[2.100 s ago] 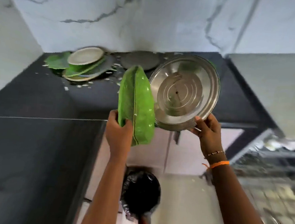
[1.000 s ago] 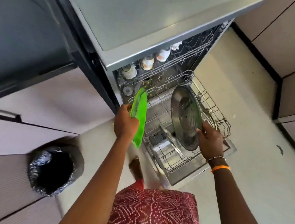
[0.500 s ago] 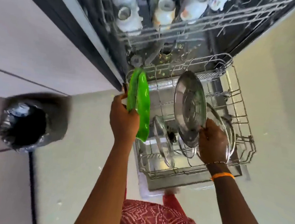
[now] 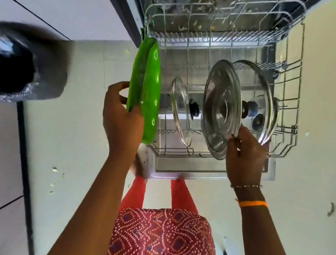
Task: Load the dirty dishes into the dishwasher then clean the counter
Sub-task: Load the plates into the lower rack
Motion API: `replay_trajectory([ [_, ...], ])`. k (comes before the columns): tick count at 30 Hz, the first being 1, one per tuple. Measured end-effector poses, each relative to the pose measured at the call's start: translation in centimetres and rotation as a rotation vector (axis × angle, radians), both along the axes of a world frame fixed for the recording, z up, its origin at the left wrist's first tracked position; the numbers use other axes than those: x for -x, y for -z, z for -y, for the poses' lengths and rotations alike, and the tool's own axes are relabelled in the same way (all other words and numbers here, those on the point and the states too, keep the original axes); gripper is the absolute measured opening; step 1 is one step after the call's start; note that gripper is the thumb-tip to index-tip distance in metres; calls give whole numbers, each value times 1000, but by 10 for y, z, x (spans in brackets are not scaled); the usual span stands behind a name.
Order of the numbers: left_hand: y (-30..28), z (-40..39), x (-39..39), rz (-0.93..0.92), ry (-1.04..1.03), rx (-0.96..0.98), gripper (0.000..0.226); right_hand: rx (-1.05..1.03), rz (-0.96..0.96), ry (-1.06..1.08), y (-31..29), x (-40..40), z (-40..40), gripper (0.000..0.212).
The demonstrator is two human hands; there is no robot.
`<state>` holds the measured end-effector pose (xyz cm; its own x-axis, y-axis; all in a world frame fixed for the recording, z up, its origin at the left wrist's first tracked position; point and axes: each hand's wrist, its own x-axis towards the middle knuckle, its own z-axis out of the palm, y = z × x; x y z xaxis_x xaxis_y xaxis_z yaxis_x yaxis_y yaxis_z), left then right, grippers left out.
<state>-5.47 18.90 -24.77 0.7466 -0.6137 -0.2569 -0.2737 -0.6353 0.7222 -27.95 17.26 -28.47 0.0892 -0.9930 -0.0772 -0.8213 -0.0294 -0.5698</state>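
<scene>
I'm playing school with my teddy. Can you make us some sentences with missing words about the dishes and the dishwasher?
1. The left hand grips a leaf-shaped plate coloured ____.
2. The right hand holds the steel plate by its ____.
3. The steel plate stands on edge between two ____ lids: a small one and a big one.
4. The wire rack is pulled ____ of the dishwasher.

Missing words: green; rim; glass; out

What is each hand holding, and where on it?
The left hand holds the green leaf-shaped plate by its lower edge. The right hand pinches the steel plate at its lower rim, over the dishwasher rack.
</scene>
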Motion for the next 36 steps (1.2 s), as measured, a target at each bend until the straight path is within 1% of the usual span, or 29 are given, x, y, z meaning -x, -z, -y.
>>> replay_trajectory([
  [3, 8, -16, 10, -15, 23, -11, 44, -41, 0, 14, 14, 0, -16, 33],
  [6, 17, -29, 17, -24, 45, -13, 45, -59, -1, 13, 32, -2, -18, 37],
  [7, 18, -32, 18, -25, 53, -13, 46, -69, -1, 14, 37, -4, -16, 32],
  [10, 21, -39, 21, -40, 51, -4, 49, -157, -27, 59, 54, -7, -10, 8],
  [12, 21, -42, 22, -76, 27, 14, 49, -246, -69, 114, 61, -8, -8, 8],
  [16, 22, -47, 23, -115, -37, 49, 45, -377, -119, 133, 63, -3, -13, 15],
  [18, 22, -50, 22, -124, -82, 57, 41, -425, -155, 140, 57, -2, -17, 23],
  [19, 21, -51, 22, -124, -108, 65, 40, -409, -173, 153, 53, -3, -19, 30],
  [21, 19, -54, 18, -116, -162, 93, 40, -283, -186, 170, 41, -10, -23, 39],
  [23, 15, -55, 13, -105, -206, 124, 42, -124, -102, 134, 26, -25, -26, 30],
  [24, 13, -55, 11, -107, -228, 135, 42, -103, -31, 99, 19, -35, -28, 22],
  [25, 11, -54, 8, -119, -250, 148, 42, -142, 84, 83, 12, -46, -28, 18],
  [26, 11, -51, 6, -140, -267, 158, 41, -255, 246, 94, 7, -57, -26, 18],
  [29, 14, -41, 1, -248, -262, 167, 35, -790, 860, 204, -4, -83, -12, 25],
  [30, 16, -36, -1, -293, -232, 166, 35, -912, 996, 257, -5, -88, -5, 21],
  [31, 19, -31, -2, -355, -188, 159, 34, -978, 1078, 310, -5, -91, 4, 14],
  [32, 21, -25, -2, -436, -135, 135, 31, -993, 1113, 368, -5, -92, 13, 15],
  [34, 26, -13, -1, -605, -28, 68, 26, -955, 1073, 441, 1, -89, 32, 27],
  [36, 30, 1, 1, -666, 79, -30, 26, -871, 1019, 446, 4, -82, 55, 30],
])
